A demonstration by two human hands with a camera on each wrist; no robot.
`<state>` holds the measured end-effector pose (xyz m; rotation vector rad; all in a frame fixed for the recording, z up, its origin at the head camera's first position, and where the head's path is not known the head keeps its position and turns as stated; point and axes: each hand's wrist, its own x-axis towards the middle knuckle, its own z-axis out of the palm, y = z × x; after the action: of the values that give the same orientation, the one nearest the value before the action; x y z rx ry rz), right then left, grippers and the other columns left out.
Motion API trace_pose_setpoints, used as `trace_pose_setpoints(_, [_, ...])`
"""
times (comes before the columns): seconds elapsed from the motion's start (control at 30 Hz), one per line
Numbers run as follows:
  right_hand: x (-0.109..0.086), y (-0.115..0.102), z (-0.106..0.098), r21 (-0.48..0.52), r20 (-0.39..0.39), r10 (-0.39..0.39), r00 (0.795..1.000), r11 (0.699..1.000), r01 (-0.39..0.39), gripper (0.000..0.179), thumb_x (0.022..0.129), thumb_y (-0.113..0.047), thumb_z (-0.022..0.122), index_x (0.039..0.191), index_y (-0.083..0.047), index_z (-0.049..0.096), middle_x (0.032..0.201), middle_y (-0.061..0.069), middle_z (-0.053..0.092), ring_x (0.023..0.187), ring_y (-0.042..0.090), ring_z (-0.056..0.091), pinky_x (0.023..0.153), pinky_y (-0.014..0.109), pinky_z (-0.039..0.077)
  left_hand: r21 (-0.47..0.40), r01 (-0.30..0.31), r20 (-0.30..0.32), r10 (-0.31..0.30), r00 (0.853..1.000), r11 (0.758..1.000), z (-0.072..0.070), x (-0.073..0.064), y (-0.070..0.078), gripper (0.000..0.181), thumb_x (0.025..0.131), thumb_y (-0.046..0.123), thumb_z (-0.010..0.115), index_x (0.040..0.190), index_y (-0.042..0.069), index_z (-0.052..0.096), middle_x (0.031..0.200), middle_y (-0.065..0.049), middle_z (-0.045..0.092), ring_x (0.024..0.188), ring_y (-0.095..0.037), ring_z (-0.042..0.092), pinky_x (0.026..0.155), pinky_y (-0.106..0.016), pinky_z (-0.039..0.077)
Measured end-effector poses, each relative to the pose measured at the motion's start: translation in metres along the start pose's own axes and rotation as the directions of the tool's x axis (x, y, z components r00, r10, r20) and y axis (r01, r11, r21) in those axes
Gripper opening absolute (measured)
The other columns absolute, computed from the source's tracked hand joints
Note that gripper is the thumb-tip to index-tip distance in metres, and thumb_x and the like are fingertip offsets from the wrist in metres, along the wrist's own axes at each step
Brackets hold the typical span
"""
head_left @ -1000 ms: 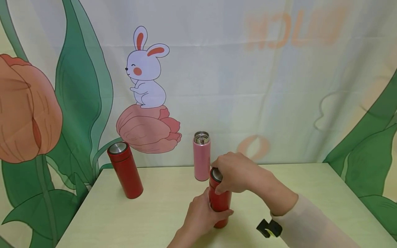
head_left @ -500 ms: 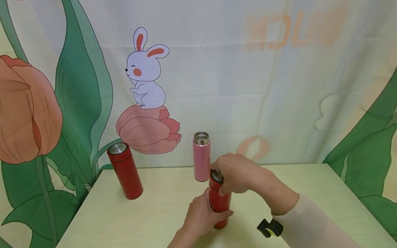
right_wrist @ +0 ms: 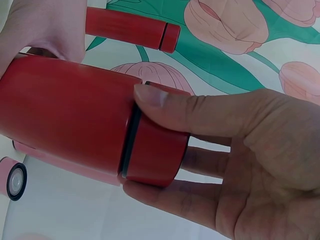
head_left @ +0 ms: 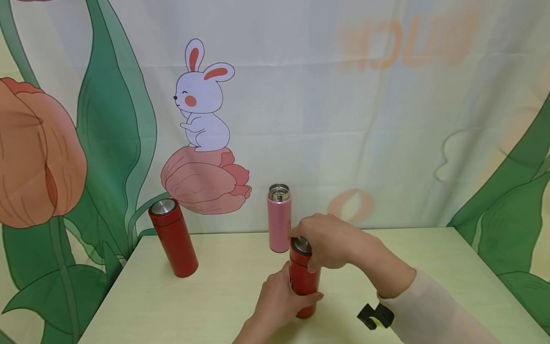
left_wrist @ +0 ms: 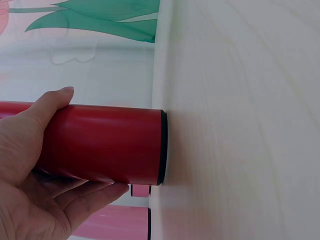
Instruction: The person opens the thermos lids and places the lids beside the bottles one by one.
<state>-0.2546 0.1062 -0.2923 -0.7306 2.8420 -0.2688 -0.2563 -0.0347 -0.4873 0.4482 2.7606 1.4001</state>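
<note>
Two hands work on one red bottle, nearest to the person, which seems to stand upright on the desk. The left hand, at eight o'clock of it, has its fingers wrapped around the body; the right hand, at one o'clock, grips the lid between thumb and fingers. I judge the step in hand is turning this lid; whether to loosen or tighten, I cannot tell. The next move probably calls for a firm left hold and an even twist above. I find no brand here. Beyond, the wrist views show a small pink piece, maybe a lid. Toward ten o'clock is a second red bottle, closed, and at eleven an uncovered pink bottle, both without readable label. Farthest, at one o'clock, the back cloth carries faint orange letters, seemingly mirrored, too blurred to read surely.
</note>
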Motion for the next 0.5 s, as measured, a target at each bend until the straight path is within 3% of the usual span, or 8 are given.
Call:
trace_pose_setpoints(0.27, [-0.001,0.0021,0.0002,0.015,-0.007,-0.024,1.0,1.0,0.024,0.054,0.075,0.004,0.086,0.122,-0.019,0.073,0.099,-0.004,0.071,0.094,0.017,0.065,0.081,0.034,0.058,0.003,0.002,-0.008,-0.002,1.0,1.0,0.001,0.0,-0.0011,0.07,0.077,0.055,0.087,0.127,0.017,0.058,0.108,0.005,0.075,0.095,-0.013,0.07,0.087,-0.039,0.058])
trace_pose_setpoints(0.5, [-0.0021,0.0031,0.0004,0.05,-0.008,0.0,1.0,0.999,0.001,0.061,0.076,-0.001,0.087,0.131,-0.021,0.069,0.11,-0.004,0.069,0.103,0.019,0.065,0.082,0.036,0.059,0.024,-0.008,-0.023,0.009,1.0,1.0,0.0013,0.0,-0.0018,0.069,0.077,0.056,0.087,0.125,0.016,0.057,0.107,0.005,0.075,0.095,-0.014,0.069,0.086,-0.038,0.057])
